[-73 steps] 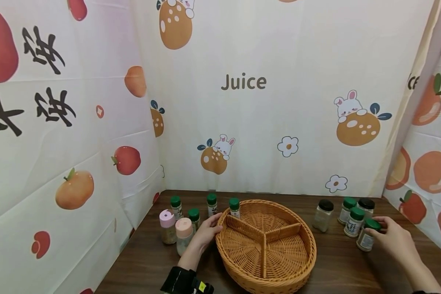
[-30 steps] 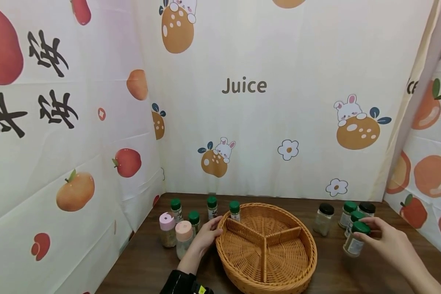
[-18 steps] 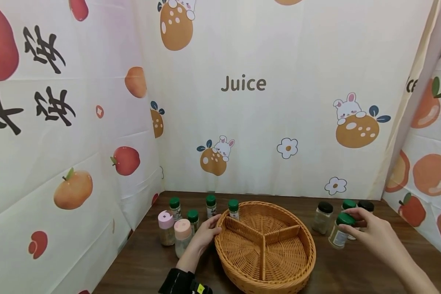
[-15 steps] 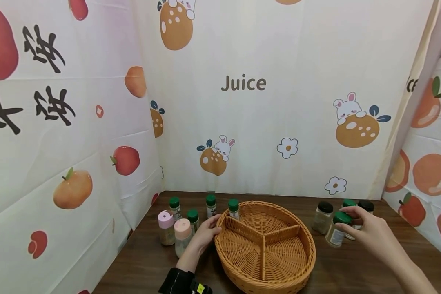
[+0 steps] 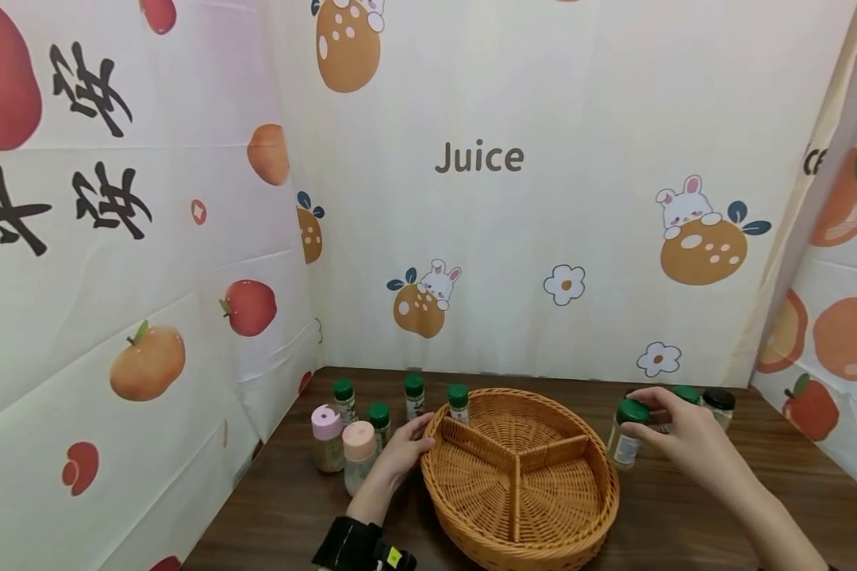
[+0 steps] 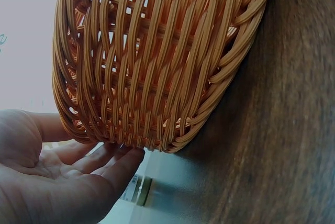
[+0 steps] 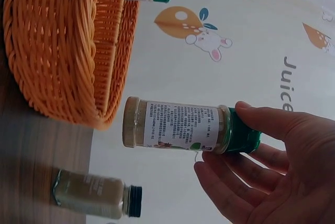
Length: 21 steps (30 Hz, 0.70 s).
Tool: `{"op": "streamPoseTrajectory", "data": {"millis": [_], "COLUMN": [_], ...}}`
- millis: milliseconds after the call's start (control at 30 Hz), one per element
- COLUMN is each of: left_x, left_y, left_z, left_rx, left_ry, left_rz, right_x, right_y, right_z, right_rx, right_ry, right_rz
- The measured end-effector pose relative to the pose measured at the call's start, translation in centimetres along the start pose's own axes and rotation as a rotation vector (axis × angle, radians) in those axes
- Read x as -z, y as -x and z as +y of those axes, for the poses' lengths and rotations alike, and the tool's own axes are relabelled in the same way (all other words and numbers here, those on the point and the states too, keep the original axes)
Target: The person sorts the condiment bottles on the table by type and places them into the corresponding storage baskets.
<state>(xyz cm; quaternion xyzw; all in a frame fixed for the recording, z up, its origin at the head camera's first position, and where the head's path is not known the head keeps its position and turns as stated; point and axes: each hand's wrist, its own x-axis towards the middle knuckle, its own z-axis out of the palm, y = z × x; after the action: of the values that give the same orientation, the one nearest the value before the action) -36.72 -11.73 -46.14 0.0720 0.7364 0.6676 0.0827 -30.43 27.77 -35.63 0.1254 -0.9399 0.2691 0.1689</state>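
Note:
My right hand (image 5: 696, 436) holds a spice jar (image 5: 624, 449) by its green cap, just outside the basket's right rim. In the right wrist view, the jar (image 7: 180, 126) has a printed white label and brownish contents; thumb and fingers pinch its cap. My left hand (image 5: 394, 458) grips the left rim of a round wicker basket (image 5: 434, 507), which three dividers split into compartments. In the left wrist view, the fingertips (image 6: 137, 154) lie against the woven wall (image 6: 152, 67). The basket's compartments hold nothing.
Left of the basket stand green-capped jars (image 5: 415, 400), a purple-lidded jar (image 5: 327, 440) and a pink-lidded jar (image 5: 359, 460). Black-capped (image 5: 718, 403) and green-capped jars (image 5: 687, 394) stand at right, partly hidden by my right hand. A black-capped jar (image 7: 97, 193) shows in the right wrist view.
My right hand has lifted the green-capped spice jar from the right-hand group and carried it left to beside the basket. The left hand keeps its place on the rim.

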Motion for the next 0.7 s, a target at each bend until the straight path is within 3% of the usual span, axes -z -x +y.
{"op": "streamPoseTrajectory", "data": {"millis": [433, 700], "left_x": [-0.1, 0.2], "left_y": [0.1, 0.0], "left_z": [0.0, 0.0], "left_rx": [-0.009, -0.007], "left_ry": [-0.008, -0.008], "left_rz": [-0.026, -0.021], "right_x": [-1.5, -2.7], "right_y": [-1.3, -2.7], "right_z": [-1.9, -3.7], "right_rx": [0.002, -0.003], "right_ry": [0.029, -0.02], "right_rz": [-0.034, -0.069]}}
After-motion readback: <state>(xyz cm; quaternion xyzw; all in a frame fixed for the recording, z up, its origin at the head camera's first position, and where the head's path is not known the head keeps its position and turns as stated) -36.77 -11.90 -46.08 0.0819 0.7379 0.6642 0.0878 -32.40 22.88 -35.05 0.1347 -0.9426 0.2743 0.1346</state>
